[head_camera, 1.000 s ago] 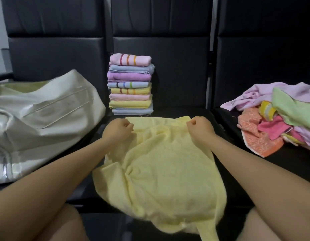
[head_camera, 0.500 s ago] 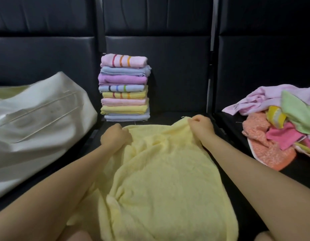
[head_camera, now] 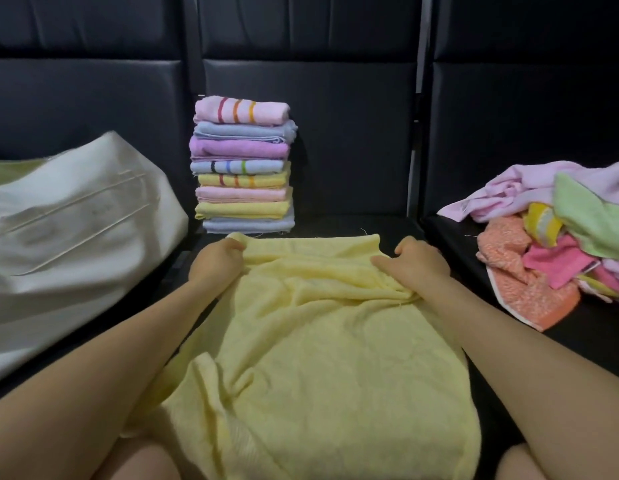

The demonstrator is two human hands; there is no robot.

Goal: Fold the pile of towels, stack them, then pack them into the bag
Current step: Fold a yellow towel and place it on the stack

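Note:
A pale yellow towel [head_camera: 318, 358] lies spread over the black middle seat and down across my lap. My left hand [head_camera: 216, 263] grips its far left corner with curled fingers. My right hand [head_camera: 417, 266] rests on the far right part, thumb stretched along the cloth and fingers curled over the bunched edge. Behind the towel a stack of several folded towels [head_camera: 242, 168] stands against the seat back. A white bag [head_camera: 65, 233] lies on the left seat. On the right seat sits a loose pile of unfolded towels [head_camera: 557, 244].
Black padded seat backs [head_camera: 353, 133] close off the far side. A gap of black seat [head_camera: 353, 226] shows between the stack and the yellow towel. My knees sit at the bottom edge under the towel.
Both hands carried the towel's far edge forward toward the stack and laid it flatter. My right hand slid from the corner to the side of the edge, bunching the cloth.

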